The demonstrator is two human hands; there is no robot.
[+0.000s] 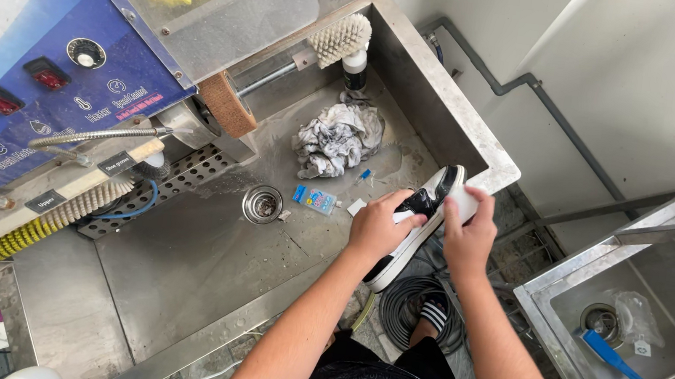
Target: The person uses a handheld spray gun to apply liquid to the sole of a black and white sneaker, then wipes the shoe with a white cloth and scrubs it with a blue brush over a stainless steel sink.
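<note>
A black and white sneaker is held sideways over the front right corner of a steel wash basin. My left hand grips the shoe around its middle from the left. My right hand rests on the toe end, fingers pressing a small white pad or cloth against the shoe's side. Both forearms reach up from the bottom of the view.
In the basin lie a crumpled grey rag, a small blue packet and a round drain. Rotary brushes, a bottle and a blue control panel stand behind. A second sink with a blue tool is at right. A coiled hose lies on the floor.
</note>
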